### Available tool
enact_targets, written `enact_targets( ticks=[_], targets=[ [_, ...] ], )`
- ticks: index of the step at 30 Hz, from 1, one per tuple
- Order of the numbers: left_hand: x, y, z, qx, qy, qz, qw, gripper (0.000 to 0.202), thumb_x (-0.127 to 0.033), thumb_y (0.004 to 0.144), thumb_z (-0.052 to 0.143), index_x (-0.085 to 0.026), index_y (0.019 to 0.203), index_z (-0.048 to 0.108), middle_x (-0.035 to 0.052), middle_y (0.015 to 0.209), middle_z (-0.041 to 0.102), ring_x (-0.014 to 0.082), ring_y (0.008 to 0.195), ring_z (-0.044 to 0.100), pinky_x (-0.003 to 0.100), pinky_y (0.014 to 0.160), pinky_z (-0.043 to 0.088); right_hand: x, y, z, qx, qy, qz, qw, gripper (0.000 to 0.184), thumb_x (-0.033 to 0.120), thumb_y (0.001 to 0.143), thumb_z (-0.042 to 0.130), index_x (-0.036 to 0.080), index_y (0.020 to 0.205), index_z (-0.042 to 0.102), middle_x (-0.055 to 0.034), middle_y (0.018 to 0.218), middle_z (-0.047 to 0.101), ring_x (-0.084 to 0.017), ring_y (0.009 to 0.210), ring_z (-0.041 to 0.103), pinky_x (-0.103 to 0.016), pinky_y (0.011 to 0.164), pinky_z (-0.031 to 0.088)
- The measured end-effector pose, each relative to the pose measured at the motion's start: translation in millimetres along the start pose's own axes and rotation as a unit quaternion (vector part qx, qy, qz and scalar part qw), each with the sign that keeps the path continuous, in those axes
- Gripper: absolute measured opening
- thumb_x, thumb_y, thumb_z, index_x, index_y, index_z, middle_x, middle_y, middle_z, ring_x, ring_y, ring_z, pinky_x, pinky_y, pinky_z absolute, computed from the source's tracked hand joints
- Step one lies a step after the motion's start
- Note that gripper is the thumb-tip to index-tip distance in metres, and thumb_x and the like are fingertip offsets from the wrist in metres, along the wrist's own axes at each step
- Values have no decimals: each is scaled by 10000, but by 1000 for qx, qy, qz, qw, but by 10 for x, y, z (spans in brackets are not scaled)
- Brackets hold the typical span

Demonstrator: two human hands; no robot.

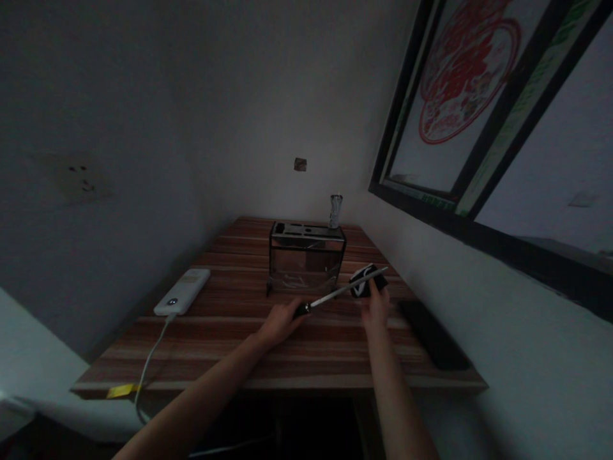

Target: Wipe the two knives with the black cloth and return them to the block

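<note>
My left hand (pixel 281 321) is wrapped round the black handle of a knife (pixel 330 296). Its long, narrow, pale blade points right and slightly away from me. At the blade's far end, my right hand (pixel 377 308) grips a small black object with white markings (pixel 360 285), whose kind I cannot make out. The blade crosses in front of this object; whether they touch is unclear in the dim light. Just beyond the hands stands a knife holder (pixel 306 263) with a slotted top, dark frame and see-through front.
A clear, patterned glass-like object (pixel 336 211) rises at the holder's back right. A white power bank (pixel 182 292) with a cable lies left on the striped wooden table (pixel 306 358). At right is a flat black object (pixel 433 335), near the wall and a framed mirror (pixel 421 214).
</note>
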State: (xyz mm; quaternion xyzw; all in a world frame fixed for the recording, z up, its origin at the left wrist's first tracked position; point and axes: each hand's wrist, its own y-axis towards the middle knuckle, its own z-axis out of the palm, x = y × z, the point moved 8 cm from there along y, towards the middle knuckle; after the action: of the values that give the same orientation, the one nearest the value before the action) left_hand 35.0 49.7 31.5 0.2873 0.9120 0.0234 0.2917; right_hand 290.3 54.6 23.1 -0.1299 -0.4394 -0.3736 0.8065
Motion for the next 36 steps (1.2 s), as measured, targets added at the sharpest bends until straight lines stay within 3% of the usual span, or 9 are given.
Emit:
enact_targets(
  ticks=[5, 8, 11, 17, 20, 23, 27, 30, 36],
  targets=[
    [6, -34, -35, -34, -57, -1, 998, 255, -368, 801, 487, -214, 1005, 487, 43, 916, 646, 187, 856, 603, 254, 732, 439, 147, -161, 221, 83, -47, -43, 994, 525, 300, 583, 706, 257, 1074, 528, 16, 950, 630, -134, 847, 588, -282, 758, 462],
    [17, -79, -43, -46, -87, -14, 995, 226, -342, 783, 511, -211, 964, 479, 39, 900, 642, 185, 841, 600, 258, 726, 441, 176, -293, 391, 173, -105, -39, 979, 442, 282, 597, 706, 245, 1014, 565, 17, 898, 631, -134, 826, 580, -270, 762, 446],
    [-16, -130, -92, -65, -117, -10, 991, 202, -336, 773, 520, -205, 920, 476, 33, 878, 631, 172, 808, 589, 248, 711, 437, 117, -431, 546, 271, -157, -19, 949, 311, 293, 608, 705, 203, 891, 614, 0, 848, 638, -148, 806, 574, -271, 764, 437],
    [-2, -265, -196, -79, -173, -29, 981, 233, -351, 809, 435, -188, 971, 471, 44, 892, 617, 164, 798, 566, 248, 719, 434, -210, -670, 673, 382, -215, 65, 896, 291, 326, 582, 726, 196, 823, 629, 3, 775, 632, -168, 749, 575, -270, 686, 456],
    [71, -353, -311, -118, -203, -30, 971, 292, -376, 800, 438, -187, 1020, 477, 58, 973, 602, 174, 880, 547, 259, 784, 423, -308, -856, 775, 460, -230, 84, 854, 263, 308, 608, 709, 205, 839, 635, 1, 816, 632, -179, 801, 576, -286, 736, 450],
    [192, -413, -446, -155, -246, -46, 956, 321, -433, 791, 427, -177, 969, 504, 36, 837, 604, 152, 754, 548, 239, 683, 441, -348, -985, 850, 519, -263, 77, 810, 211, 267, 645, 669, 210, 847, 644, -12, 855, 640, -199, 865, 574, -340, 825, 422],
    [289, -415, -685, -163, -293, -64, 940, 301, -458, 767, 451, -169, 824, 516, -20, 607, 514, 101, 537, 464, 196, 503, 388, -335, -907, 822, 522, -303, 13, 798, 282, 116, 605, 611, 220, 863, 658, -39, 1060, 607, -233, 1043, 517, -403, 950, 332],
    [231, -391, -1000, -166, -276, -42, 946, 266, -431, 754, 487, -168, 784, 512, -18, 634, 518, 103, 583, 476, 188, 524, 386, -335, -778, 726, 520, -312, -9, 795, 473, 27, 551, 519, 243, 953, 643, -28, 1208, 531, -219, 1148, 450, -402, 1000, 284],
    [215, -252, -1815, -220, -154, -38, 963, 309, -440, 747, 486, -166, 884, 523, 16, 795, 579, 143, 731, 527, 224, 636, 419, 29, -208, 563, 370, -316, -91, 869, 387, 66, 559, 487, 234, 857, 668, -21, 909, 666, -220, 922, 584, -431, 913, 383]
  ],
)
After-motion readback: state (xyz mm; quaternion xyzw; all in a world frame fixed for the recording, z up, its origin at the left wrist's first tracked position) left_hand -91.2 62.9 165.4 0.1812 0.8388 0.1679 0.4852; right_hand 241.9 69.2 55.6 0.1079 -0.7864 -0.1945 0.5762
